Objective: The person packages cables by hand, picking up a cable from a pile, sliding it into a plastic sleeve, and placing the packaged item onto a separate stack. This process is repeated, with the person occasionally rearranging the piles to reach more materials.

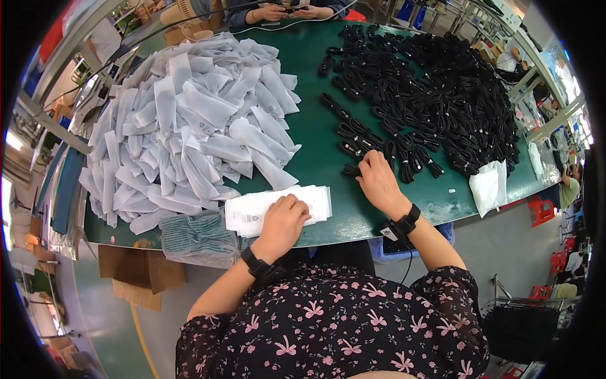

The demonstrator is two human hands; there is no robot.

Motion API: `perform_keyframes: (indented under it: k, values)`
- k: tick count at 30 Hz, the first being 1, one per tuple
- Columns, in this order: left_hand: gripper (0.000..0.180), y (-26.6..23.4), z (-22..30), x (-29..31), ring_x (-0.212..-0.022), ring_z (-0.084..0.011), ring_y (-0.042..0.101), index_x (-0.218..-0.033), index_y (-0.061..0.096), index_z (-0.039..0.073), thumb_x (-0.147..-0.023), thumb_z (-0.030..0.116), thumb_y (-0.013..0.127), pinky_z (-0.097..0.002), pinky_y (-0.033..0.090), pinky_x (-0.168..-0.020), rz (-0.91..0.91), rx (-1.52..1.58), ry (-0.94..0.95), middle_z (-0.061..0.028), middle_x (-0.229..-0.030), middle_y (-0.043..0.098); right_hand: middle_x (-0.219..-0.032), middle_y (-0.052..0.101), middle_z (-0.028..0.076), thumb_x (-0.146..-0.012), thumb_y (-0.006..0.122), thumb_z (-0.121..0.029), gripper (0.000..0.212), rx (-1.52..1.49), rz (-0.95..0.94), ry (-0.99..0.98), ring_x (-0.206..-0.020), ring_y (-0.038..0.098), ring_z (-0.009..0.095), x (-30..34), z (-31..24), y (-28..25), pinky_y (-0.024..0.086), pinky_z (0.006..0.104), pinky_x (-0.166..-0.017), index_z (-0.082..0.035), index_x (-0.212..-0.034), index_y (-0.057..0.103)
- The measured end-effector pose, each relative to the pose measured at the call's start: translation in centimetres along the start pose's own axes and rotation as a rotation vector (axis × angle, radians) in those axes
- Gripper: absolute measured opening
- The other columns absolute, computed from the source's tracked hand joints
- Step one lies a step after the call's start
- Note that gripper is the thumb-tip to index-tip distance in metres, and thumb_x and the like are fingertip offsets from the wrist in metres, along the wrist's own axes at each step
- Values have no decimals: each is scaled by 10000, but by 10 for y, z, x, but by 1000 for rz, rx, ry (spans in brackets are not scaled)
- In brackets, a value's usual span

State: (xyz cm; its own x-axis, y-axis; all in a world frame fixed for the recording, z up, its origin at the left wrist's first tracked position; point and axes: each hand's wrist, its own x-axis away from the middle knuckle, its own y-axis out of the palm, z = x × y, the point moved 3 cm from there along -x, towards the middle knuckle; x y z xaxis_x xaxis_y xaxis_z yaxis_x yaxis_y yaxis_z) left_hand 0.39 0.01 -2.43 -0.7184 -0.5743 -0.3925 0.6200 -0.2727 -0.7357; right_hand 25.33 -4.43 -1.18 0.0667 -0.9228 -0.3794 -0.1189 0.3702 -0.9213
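Observation:
My left hand [283, 221] rests on a stack of flat white plastic bags [319, 201] near the front edge of the green table [315, 139]. Its fingers are curled together, seemingly pinching the top bag. My right hand [380, 184] is to the right of the stack, with its fingers closed at the end of a coiled black cable [350, 169]. The fingers partly hide that cable. Beyond it lie more tied black cables in a large pile [435, 95]. A heap of filled whitish bags [189, 120] covers the left part of the table.
Teal-striped gloves in clear wrap [196, 237] lie at the front left edge, above an open cardboard box [142, 268]. A white bag [489, 188] sits at the right edge. Across the table, another person's hands [287, 12] hold something dark. Metal frame posts flank the table.

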Motion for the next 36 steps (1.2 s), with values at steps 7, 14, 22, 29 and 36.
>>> perform_keyframes:
  k: [7,14,22,29,36]
  values:
    - [144,-5,5,-3,-805,-302,592,-872,630,34,-763,57,723,-395,477,-729,84,40,-67,-99,-864,586,-912,598,138,-843,680,-75,250,-591,-38,302,-826,607,284,8,-24,-25,487,380,-699,-6,-1050,558]
    - [133,2,5,-3,-761,-297,597,-871,624,35,-778,69,713,-396,465,-708,81,-41,-70,-97,-819,587,-876,636,158,-899,636,-77,275,-878,-167,411,-744,632,259,21,-57,-8,495,350,-644,-13,-1150,546]
    - [120,2,-8,2,-707,-304,589,-892,598,25,-797,13,671,-399,468,-693,101,246,-319,-108,-854,602,-869,645,114,-870,674,-51,370,-875,78,156,-726,621,167,27,-73,-12,511,304,-673,-35,-1226,574]
    - [133,-9,0,-1,-749,-310,579,-885,577,4,-786,-47,650,-388,488,-769,127,417,-379,-132,-882,594,-936,666,105,-853,693,-58,312,-663,-186,-65,-816,649,198,25,-70,-14,513,295,-727,-34,-1159,637]
    - [132,-26,22,-17,-894,-278,561,-872,576,19,-789,-61,639,-348,473,-796,91,108,133,-105,-1008,602,-976,595,87,-857,695,-77,259,-1273,-283,264,-752,621,206,20,-65,21,510,318,-703,-41,-1109,653]
